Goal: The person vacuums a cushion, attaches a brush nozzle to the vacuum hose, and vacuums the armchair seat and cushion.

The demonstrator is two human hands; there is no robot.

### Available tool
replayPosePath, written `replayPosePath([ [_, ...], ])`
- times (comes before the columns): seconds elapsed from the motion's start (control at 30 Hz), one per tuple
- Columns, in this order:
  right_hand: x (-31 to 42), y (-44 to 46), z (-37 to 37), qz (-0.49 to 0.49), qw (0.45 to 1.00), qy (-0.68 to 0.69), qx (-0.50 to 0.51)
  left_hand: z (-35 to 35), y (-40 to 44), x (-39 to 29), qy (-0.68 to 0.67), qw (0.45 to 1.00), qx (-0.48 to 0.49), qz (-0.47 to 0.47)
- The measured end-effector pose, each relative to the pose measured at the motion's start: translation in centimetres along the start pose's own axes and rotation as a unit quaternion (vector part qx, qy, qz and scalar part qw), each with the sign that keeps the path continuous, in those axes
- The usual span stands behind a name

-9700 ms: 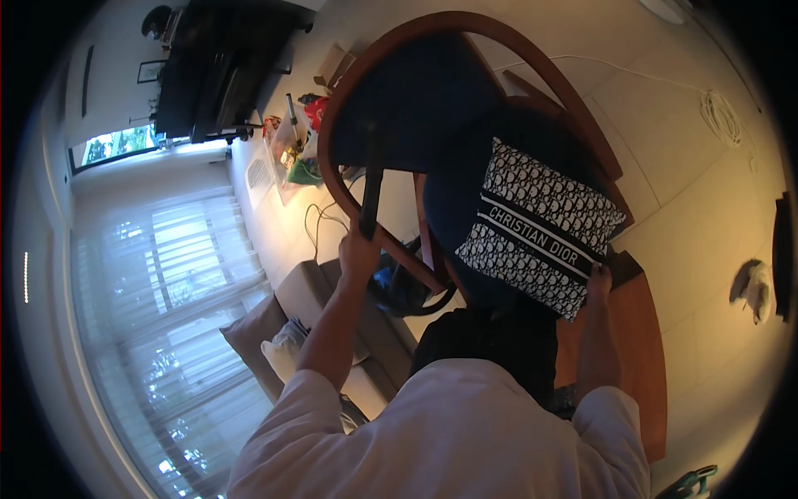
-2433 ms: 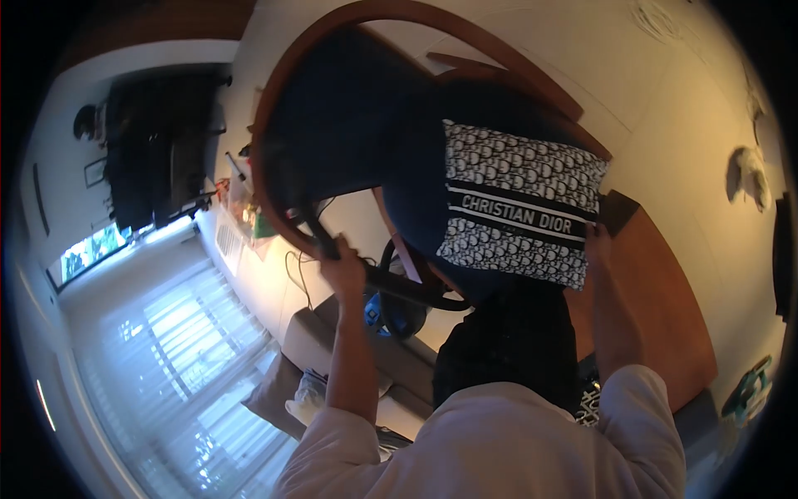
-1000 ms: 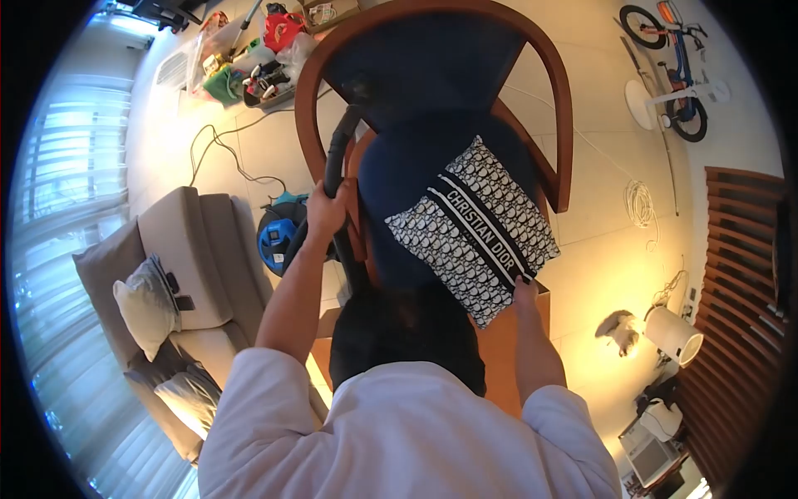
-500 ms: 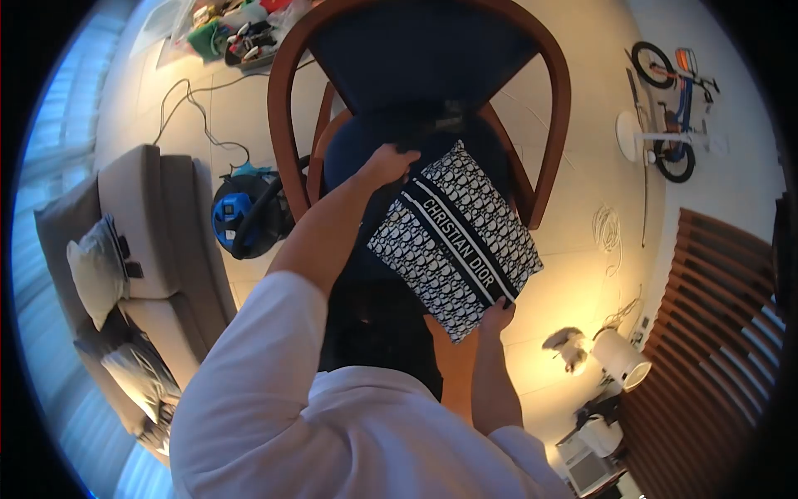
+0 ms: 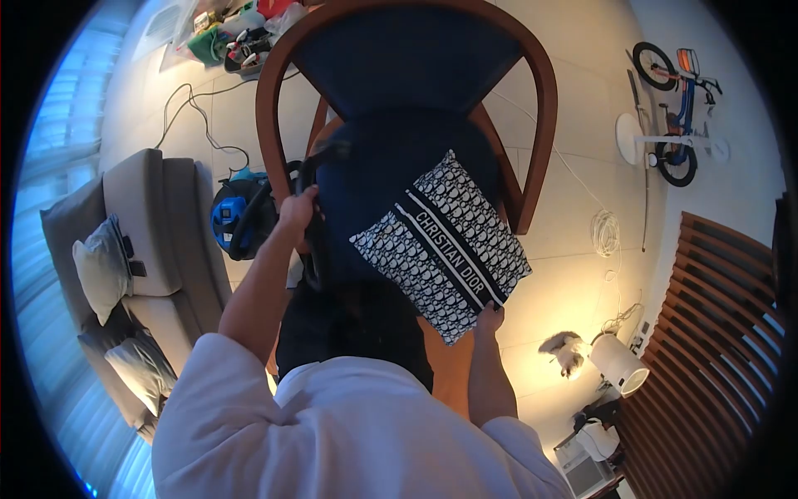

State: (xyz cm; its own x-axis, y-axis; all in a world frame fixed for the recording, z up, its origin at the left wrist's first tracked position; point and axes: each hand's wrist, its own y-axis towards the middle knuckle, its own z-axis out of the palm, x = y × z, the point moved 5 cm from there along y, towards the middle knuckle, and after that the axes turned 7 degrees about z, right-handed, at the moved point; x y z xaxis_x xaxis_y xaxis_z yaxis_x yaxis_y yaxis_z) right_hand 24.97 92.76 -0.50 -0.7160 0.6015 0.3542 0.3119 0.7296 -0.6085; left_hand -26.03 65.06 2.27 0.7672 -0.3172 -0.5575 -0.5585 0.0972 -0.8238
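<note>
My right hand grips the lower right edge of a black-and-white patterned cushion with "CHRISTIAN DIOR" on its dark band. The cushion is tilted over the dark blue seat of a wooden-armed chair. At the seat's left side, my left hand is closed round a black vacuum hose handle, whose upper end is blurred. A blue and black vacuum cleaner stands on the floor just left of the chair.
A grey sofa with pillows is at the left. Cables and a pile of bagged items lie at the upper left. To the right are a small bicycle, a coiled white cord, a lamp and a slatted wooden panel.
Since half a second ago my left hand has moved from above the seat, left and down to the seat's side. The cushion has shifted slightly left, still in my right hand.
</note>
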Motion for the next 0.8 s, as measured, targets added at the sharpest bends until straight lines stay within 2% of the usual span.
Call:
replayPosePath([
  [0.1,-0.1,0.5,0.6,0.043,0.998,-0.035,0.034,6.4,-3.1,-3.0,0.101,0.989,0.089,0.064],
  [0.2,0.0,0.6,0.7,0.061,0.996,-0.033,0.054,16.1,0.0,-4.1,0.158,0.952,0.225,0.139],
  [0.27,-0.5,1.2,1.3,0.068,0.995,-0.038,0.058,21.3,3.8,-4.1,0.272,0.911,0.206,0.234],
  [0.33,-0.7,2.1,2.2,-0.007,0.99,0.024,0.139,22.3,5.1,-6.0,0.317,0.902,0.203,0.213],
  [0.37,-0.3,2.0,2.3,-0.008,0.99,0.024,0.138,22.6,5.1,-6.5,0.367,0.888,0.201,0.192],
  [0.5,1.3,0.9,3.9,-0.005,0.983,0.03,0.182,13.4,7.7,-4.2,0.238,0.948,0.152,0.147],
  [0.57,0.6,1.9,4.8,0.03,0.995,-0.054,0.072,8.3,5.4,-3.1,0.205,0.972,0.08,0.088],
  [0.6,1.6,1.4,5.1,0.044,0.996,-0.072,0.037,6.7,3.3,-2.9,0.292,0.936,0.006,0.196],
  [0.63,3.2,0.7,5.9,0.049,0.996,-0.066,0.042,5.3,0.9,-2.6,0.373,0.876,-0.067,0.3],
  [0.67,5.6,-0.4,6.2,0.016,0.997,-0.079,-0.018,4.6,-1.0,-1.4,0.422,0.858,-0.063,0.286],
  [0.73,8.2,-0.3,9.4,-0.03,0.999,-0.03,-0.027,5.2,-5.1,-0.1,0.491,0.833,-0.035,0.253],
  [0.8,10.8,-0.5,14.1,-0.021,0.992,0.085,0.092,7.8,-8.9,0.4,0.538,0.808,0.009,0.241],
])
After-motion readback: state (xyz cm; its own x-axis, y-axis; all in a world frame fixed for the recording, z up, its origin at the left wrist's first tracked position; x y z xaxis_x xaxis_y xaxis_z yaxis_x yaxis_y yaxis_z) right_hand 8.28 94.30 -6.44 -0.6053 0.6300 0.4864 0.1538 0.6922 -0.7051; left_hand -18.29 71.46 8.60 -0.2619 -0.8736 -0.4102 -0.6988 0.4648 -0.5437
